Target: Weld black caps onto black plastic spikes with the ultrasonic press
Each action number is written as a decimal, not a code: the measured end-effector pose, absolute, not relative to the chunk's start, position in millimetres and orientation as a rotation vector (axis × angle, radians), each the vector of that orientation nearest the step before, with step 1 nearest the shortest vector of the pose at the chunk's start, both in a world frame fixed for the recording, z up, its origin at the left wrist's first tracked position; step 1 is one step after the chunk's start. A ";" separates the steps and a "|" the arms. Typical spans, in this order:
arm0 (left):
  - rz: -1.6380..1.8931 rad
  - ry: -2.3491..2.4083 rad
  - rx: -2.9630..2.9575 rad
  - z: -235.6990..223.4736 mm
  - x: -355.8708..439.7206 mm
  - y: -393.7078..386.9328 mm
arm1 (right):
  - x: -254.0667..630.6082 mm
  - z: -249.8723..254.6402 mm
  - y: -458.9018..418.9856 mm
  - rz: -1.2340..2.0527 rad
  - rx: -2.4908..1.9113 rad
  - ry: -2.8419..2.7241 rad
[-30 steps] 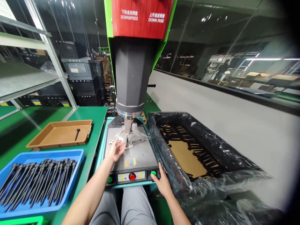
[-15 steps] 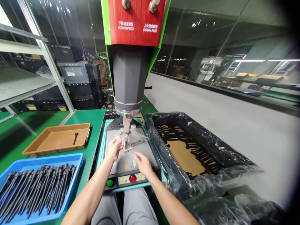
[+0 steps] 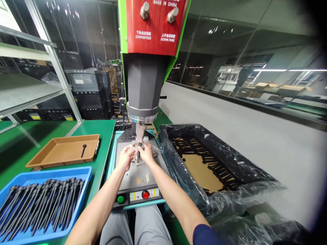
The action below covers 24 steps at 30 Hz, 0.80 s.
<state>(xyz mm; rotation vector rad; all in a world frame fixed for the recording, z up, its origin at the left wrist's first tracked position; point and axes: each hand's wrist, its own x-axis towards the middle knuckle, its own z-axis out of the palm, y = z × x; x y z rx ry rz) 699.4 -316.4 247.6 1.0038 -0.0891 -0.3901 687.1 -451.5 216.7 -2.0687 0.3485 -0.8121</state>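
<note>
From my remote station I have the black piece (image 3: 140,145) right under the horn (image 3: 140,132) of the press (image 3: 143,90), at the top of the small metal fixture (image 3: 138,157). Only a short dark end of it shows; the rest is covered by my fingers, so I cannot tell which way its long axis runs.

My right hand (image 3: 147,153) reaches in from the front right of the press, forearm slanting up and inward, wrist nearly straight, thumb and forefinger pinched on that dark end. My left hand (image 3: 127,156) comes from the front left, bent at the wrist, palm turned toward the fixture and fingers curled at its side. There is clear film by those fingertips, but I cannot tell whether they grip anything.

Left of the press, on the green tabletop (image 3: 102,129), I see a brown tray (image 3: 57,154) with one black headed rod (image 3: 83,150), its head pointing away from me and its shaft running nearly straight back toward me. Nearer, front left of the press, the blue tray (image 3: 88,175) carries a heap of black rods (image 3: 46,204), heads at the far side, thin ends toward me and slightly leftward. Right of the press, a plastic-lined crate (image 3: 231,156) holds more dark parts (image 3: 226,177) around bare cardboard (image 3: 200,172).
</note>
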 end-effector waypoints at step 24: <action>-0.188 0.142 1.338 193.5 644.4 -271.6 | 529.2 227.2 -420.8 -0.753 -1.921 0.093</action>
